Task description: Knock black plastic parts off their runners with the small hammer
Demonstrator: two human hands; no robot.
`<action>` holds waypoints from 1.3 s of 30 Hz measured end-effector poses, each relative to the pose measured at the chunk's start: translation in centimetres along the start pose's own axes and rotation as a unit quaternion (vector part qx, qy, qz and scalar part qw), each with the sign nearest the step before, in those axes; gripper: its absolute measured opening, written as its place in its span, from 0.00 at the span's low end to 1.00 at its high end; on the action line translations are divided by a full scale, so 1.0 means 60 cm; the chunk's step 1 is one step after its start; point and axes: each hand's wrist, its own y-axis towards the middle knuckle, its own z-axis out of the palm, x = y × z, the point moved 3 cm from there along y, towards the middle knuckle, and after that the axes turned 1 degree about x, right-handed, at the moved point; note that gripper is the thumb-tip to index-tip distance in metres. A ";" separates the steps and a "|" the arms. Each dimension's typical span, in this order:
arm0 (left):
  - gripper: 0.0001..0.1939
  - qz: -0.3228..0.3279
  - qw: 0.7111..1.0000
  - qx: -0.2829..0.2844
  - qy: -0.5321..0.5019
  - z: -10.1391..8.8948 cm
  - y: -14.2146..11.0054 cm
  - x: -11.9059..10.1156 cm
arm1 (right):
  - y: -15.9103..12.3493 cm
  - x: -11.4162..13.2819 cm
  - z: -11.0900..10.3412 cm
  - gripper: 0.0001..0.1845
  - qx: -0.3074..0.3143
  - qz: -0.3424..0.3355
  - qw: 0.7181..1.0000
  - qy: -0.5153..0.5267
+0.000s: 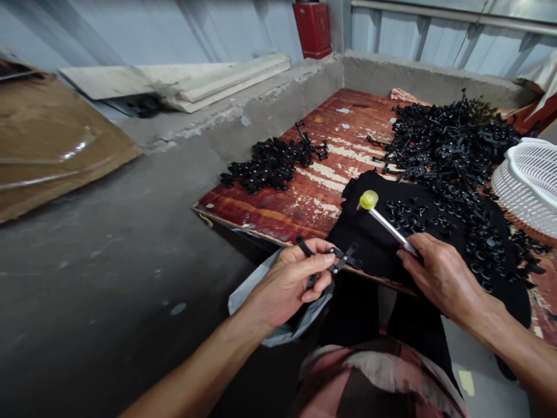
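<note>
My left hand [292, 283] is closed in a pinch on a black plastic sprue of ring-shaped parts [343, 259], held just above the near edge of a worn red board [304, 203]. My right hand [437, 271] is wrapped round the metal handle of a small mallet [383, 219] with a yellow head, which points up and left over a black cloth [374, 238]. The mallet head hovers a short way above the sprue.
A large heap of black plastic parts [452, 145] lies at the back right of the board, a smaller heap [272, 162] at the back left. A white fan grille [528, 183] stands at the right. A grey bag [278, 325] hangs below my left hand. Concrete floor, cardboard [47, 139] at left.
</note>
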 end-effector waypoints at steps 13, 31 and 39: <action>0.14 -0.002 0.998 -0.006 -0.070 -0.044 0.000 0.021 | 0.082 0.025 0.010 0.08 0.079 -0.027 0.989 -0.122; 0.14 -0.010 0.997 0.008 -0.081 -0.053 -0.001 0.021 | 0.081 0.001 -0.003 0.10 0.071 -0.024 0.987 -0.141; 0.14 -0.004 0.998 0.033 -0.058 -0.034 -0.004 0.016 | 0.088 0.025 0.010 0.10 0.078 -0.060 0.992 -0.074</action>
